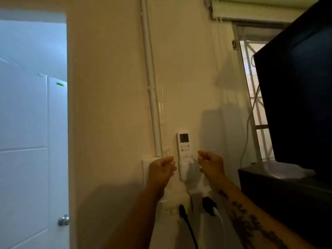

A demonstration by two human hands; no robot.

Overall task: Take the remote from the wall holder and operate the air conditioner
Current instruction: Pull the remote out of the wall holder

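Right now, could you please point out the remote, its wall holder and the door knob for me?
remote [184, 146]: head view, on its button panel below the display.
wall holder [182, 172]: head view, on the front wall of the pocket.
door knob [63, 220]: head view, on the round metal knob.

Remote [184, 147] in holder [182, 171] (hands [162, 169] beside)
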